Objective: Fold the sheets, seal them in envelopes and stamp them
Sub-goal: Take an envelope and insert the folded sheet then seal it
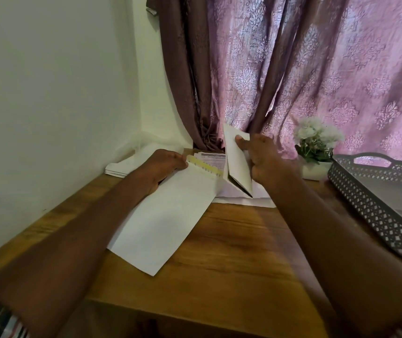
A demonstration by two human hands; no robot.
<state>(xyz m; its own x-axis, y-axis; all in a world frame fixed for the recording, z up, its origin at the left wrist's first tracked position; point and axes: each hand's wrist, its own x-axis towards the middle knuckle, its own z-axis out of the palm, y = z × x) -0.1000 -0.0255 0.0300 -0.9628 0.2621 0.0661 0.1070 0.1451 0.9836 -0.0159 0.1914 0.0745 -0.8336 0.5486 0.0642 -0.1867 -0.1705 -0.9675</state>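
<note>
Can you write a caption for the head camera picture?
Right hand slides folded sheet toward envelope held by left hand.

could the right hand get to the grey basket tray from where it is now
Probably yes, but not freely: the right hand is closed on the folded sheet. The grey basket tray sits on the table just to its right, with only the flower pot near the path.

My envelope [163,223] is matt white paper on a smooth, grained wood desk [231,252], beside a perforated grey plastic tray [365,198]
</note>
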